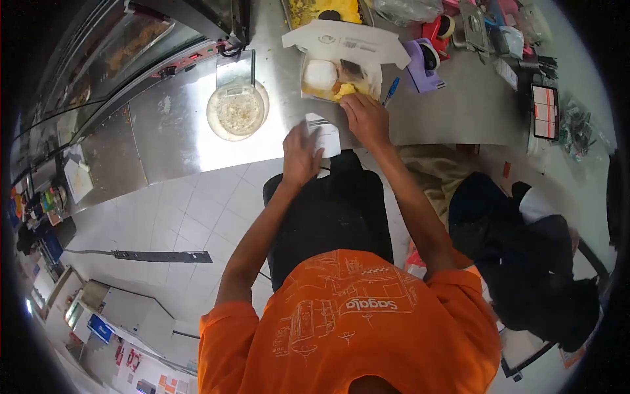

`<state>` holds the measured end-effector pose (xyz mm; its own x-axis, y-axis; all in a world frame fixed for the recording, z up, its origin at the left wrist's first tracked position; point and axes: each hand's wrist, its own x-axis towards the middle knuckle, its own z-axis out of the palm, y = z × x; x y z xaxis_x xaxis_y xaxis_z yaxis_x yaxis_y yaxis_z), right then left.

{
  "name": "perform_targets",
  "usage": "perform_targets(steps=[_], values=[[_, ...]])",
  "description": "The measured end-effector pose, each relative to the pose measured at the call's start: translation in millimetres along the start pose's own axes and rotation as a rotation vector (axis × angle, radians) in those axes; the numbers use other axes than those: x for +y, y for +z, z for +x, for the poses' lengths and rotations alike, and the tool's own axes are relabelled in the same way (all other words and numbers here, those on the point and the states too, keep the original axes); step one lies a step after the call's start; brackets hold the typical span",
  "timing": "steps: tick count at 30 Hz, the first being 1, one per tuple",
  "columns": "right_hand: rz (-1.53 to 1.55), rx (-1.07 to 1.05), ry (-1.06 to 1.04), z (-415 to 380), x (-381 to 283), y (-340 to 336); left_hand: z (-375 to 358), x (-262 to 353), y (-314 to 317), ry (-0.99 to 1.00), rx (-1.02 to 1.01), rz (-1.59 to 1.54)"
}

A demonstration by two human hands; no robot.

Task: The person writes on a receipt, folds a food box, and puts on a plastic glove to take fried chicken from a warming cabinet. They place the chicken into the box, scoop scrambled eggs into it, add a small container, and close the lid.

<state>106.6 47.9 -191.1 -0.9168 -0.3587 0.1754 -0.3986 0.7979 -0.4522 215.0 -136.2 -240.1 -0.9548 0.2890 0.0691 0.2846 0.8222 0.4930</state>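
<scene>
An open white cardboard box [344,41] on the metal counter holds a white mound of food [321,75], a dark brown piece [352,70] and yellow food [345,90]. My right hand [369,120] is closed at the box's front edge, its bent fingers beside the yellow food. Further left, my left hand [299,157] overlaps a white paper slip [326,140] with dark print at the counter's front edge. Motion smears its fingers, and I cannot tell whether they grip the slip. A blue pen [392,88] lies right of the box.
Left of the box, a round clear container [237,113] of pale crumbs stands on the counter. A purple tape dispenser [425,64], a red dispenser [438,34] and a phone-like screen [545,111] are on the right. A yellow-filled tray [335,9] sits behind; a glass display case [98,62] borders the left.
</scene>
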Motion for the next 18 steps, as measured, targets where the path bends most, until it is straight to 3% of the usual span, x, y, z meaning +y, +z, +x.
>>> perform_targets(steps=[2,4,7,8,10,12,14,16,18], values=[[0.033,-0.003,0.025,-8.0,1.9,1.2,3.9,12.8,-3.2,-0.337,0.155,-0.282],[0.086,0.179,0.053,-22.3,0.2,6.7,14.3,18.1,-5.9,-0.372,0.123,-0.318],[0.241,0.122,0.433,-61.6,-16.0,12.1,21.1,21.8,-8.0,-0.480,0.028,-0.367],[0.241,0.117,0.433,-71.7,-6.6,31.3,19.5,21.9,-6.7,-0.485,0.028,-0.368],[0.488,-0.330,0.702,-78.4,14.1,66.2,13.9,15.7,-0.3,-0.395,0.022,-0.368],[0.482,-0.414,0.709,-60.8,6.9,60.8,3.2,2.7,18.2,-0.298,0.083,-0.384],[1.031,-0.302,0.831,-56.3,3.7,58.4,3.2,0.1,13.5,-0.197,0.140,-0.401],[1.017,-0.307,0.858,-61.1,8.8,55.4,6.7,-1.3,9.1,-0.221,-0.013,-0.452],[0.769,0.049,0.570,-74.6,11.3,57.4,8.9,9.1,8.7,-0.287,-0.045,-0.381]])
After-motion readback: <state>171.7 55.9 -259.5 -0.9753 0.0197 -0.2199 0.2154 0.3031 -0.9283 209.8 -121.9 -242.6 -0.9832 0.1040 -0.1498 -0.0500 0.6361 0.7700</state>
